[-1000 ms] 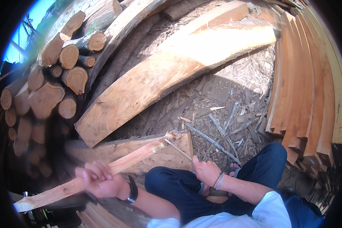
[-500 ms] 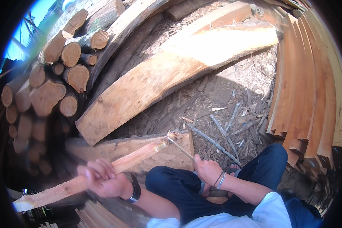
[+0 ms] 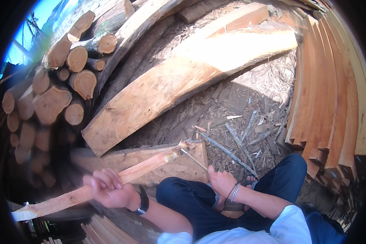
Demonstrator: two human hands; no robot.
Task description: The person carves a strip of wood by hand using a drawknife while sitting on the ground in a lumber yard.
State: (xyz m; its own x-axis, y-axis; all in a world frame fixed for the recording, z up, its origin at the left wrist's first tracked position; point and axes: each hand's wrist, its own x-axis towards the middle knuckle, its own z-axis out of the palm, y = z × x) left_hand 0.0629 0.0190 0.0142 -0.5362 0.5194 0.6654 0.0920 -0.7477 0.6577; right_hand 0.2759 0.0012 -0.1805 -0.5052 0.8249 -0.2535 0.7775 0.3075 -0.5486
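My left hand [image 3: 110, 189] is wrapped round a long, pale stripped wooden stick [image 3: 148, 164], which slants from the lower left up to a rough, frayed end near the middle. In my right hand [image 3: 223, 183] is a thin, straight tool like a narrow knife [image 3: 195, 159]; its handle is hidden in the fist. The tip points up and left, close beside the stick's frayed end; whether they touch I cannot tell. Beneath that end lies a flat wooden board [image 3: 197, 160] on the ground, in front of my bent knees.
A big sawn slab [image 3: 150, 93] lies diagonally beyond the board. Cut logs [image 3: 84, 83] are stacked at the left, long planks [image 3: 321, 93] at the right. Thin grey sticks [image 3: 227, 151] and wood chips litter the ground. More narrow slats [image 3: 107, 229] lie at the lower left.
The tool's tip has shifted very slightly beside the stick's frayed end, and the stick's lower end has slid slightly left. Both hands keep their grip and stay almost in place.
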